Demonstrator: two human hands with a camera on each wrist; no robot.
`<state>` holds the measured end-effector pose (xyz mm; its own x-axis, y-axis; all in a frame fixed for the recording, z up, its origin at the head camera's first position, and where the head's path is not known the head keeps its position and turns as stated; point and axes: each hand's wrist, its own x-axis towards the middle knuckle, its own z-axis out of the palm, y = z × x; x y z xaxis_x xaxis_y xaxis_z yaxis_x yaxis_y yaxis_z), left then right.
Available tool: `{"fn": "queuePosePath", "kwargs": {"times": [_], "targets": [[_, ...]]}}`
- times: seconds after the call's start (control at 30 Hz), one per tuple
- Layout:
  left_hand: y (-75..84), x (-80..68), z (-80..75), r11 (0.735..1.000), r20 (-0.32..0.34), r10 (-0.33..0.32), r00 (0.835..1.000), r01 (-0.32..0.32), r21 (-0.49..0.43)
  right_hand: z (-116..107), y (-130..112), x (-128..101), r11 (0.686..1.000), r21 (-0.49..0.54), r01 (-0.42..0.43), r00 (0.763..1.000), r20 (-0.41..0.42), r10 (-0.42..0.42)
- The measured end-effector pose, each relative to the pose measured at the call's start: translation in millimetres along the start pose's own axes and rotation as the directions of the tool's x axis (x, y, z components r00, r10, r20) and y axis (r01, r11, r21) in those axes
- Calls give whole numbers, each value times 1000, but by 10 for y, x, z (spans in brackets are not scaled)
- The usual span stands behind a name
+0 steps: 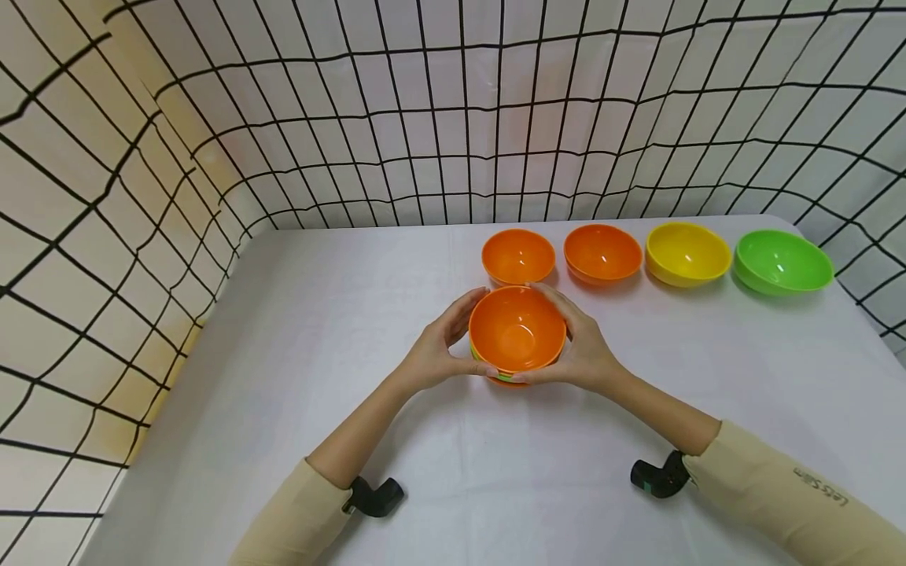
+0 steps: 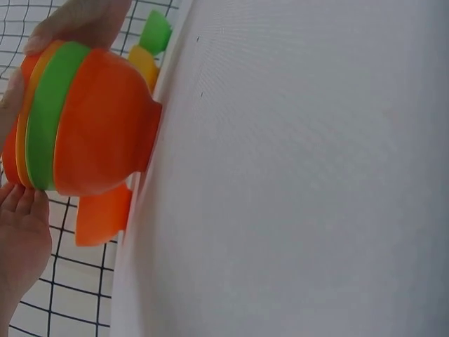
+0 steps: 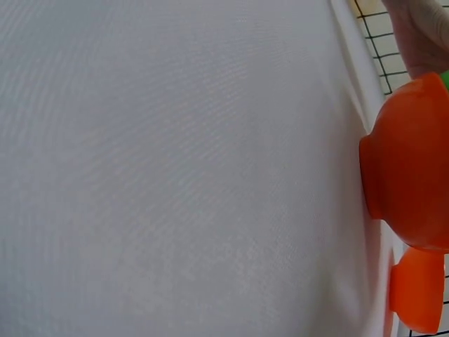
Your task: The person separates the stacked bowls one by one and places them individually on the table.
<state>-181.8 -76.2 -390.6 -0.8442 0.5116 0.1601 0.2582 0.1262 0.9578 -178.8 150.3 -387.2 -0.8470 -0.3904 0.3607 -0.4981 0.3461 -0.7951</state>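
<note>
Stack of bowls (image 1: 517,334) gripped by left hand (image 1: 433,352) and right hand (image 1: 583,346), fingers curled round | four bowls (image 1: 685,253) set out in a row on desk (image 1: 283,354) | stack judged still to be separated

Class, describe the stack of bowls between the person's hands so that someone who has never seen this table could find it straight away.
On the white table, four single bowls stand in a row along the far edge. In front of that row, both hands cup the stack of bowls, the left hand and right hand on either side. Unlike its neighbours, it is several bowls nested: orange on top, with green and yellow rims showing beneath.
</note>
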Motion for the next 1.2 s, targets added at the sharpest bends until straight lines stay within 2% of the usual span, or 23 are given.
{"fn": "queuePosePath", "kwargs": {"times": [0.23,0.53,0.77,1.0,1.2], "targets": [[-15,12,8,1000,-14,15,1000,-15,12,-47,-97,17,998,55,-9,1000,2,9],[-2,24,21,1000,-35,-7,999,8,22,-63,171,35,999,49,15,1000,-14,-14],[-11,19,32,1000,-43,-12,999,12,18,-112,171,36,998,55,44,998,-41,-42],[-312,56,23,1000,-54,2,999,-1,14,-156,96,14,995,99,30,999,-37,-26],[-327,74,21,1000,-49,5,999,-4,12,-192,118,9,990,137,20,999,-50,-13]]}}
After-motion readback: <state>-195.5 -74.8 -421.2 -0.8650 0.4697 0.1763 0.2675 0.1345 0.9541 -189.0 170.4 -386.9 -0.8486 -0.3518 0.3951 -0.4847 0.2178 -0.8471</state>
